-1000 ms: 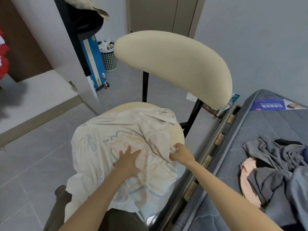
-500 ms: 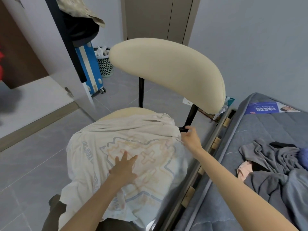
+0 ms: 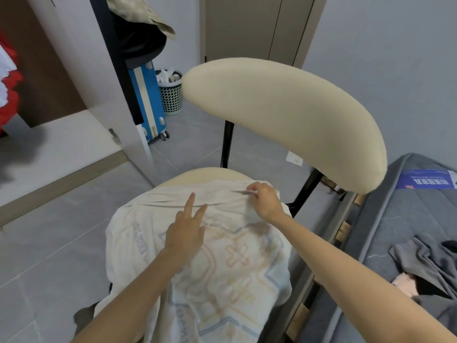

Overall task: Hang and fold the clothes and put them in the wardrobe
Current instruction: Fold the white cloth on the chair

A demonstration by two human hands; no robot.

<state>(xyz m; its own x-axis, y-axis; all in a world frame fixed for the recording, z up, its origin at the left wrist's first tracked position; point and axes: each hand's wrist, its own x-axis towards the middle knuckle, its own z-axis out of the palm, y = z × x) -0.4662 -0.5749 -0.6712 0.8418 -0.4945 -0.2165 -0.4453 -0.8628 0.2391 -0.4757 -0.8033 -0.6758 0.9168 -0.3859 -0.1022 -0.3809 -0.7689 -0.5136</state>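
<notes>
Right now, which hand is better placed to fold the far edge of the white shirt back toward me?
Probably the right hand: its fingers pinch the white shirt at that far edge. The left hand rests mid-shirt with straight fingers, gripping nothing, better suited to pinning.

The T-shirt [image 3: 197, 256] is thin, soft cloth, pretty creased, with a faded matt print. The chair backrest [image 3: 284, 120] is cream upholstery, matt and slightly fuzzy, and the chair struts [image 3: 227, 144] look like black painted metal with a bit of sheen. The floor tiles [image 3: 49, 256] are smooth grey, low gloss. Far left, the blue suitcase [image 3: 146, 95] is hard shiny plastic and the bin [image 3: 170, 99] beside it is perforated plastic. On the right, the mattress [image 3: 395, 219] is grey quilted cloth with limp grey clothes [image 3: 425, 261] on it.
</notes>
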